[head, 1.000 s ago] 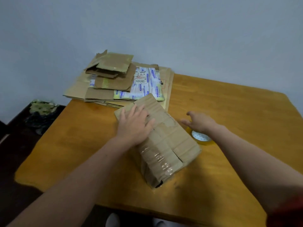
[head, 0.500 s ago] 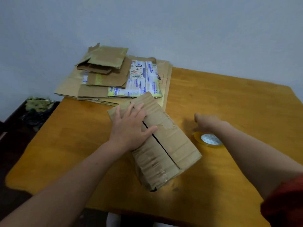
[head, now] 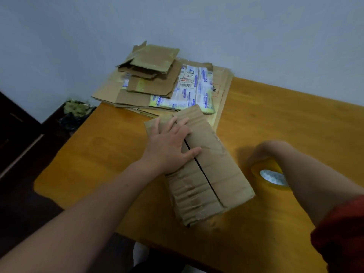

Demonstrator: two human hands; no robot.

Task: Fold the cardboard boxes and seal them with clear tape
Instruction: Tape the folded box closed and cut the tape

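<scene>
A folded brown cardboard box [head: 212,174] lies on the wooden table [head: 291,119], its two top flaps meeting along a dark open seam. My left hand [head: 169,146] lies flat on the far half of the box with fingers spread, pressing the flaps down. To the right of the box a roll of clear tape [head: 258,170] lies flat on the table. My right hand [head: 264,152] curls over the far rim of the roll and holds it; my forearm hides part of the roll.
A stack of flattened cardboard pieces [head: 155,75], some with printed tape and a label, lies at the table's far left corner against the wall. Dark furniture [head: 19,134] and a greenish bundle [head: 75,108] stand left of the table.
My right hand has drawn back from the box's right side and dropped onto the tape roll. The left hand keeps pressing the box, whose seam now shows more openly.
</scene>
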